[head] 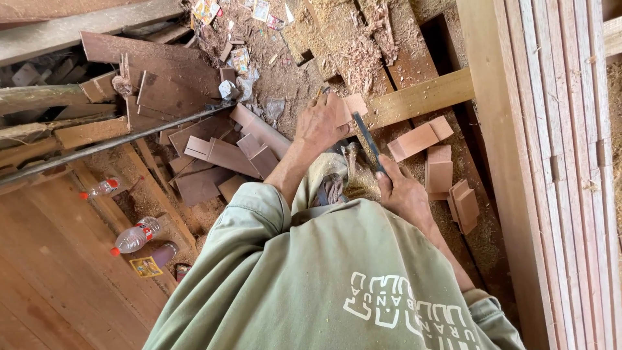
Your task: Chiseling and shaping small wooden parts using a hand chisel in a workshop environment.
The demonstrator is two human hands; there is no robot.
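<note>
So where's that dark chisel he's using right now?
The chisel is in the right hand at centre frame, its blade slanting up toward the small wood block held by the left hand.

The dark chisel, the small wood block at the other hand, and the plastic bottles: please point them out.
dark chisel (368,137): head view, middle of blade above the right hand (403,192).
small wood block (350,106): head view, pale face beside the left hand (321,123).
plastic bottles (135,237): head view, clear body of nearer bottle.
</note>
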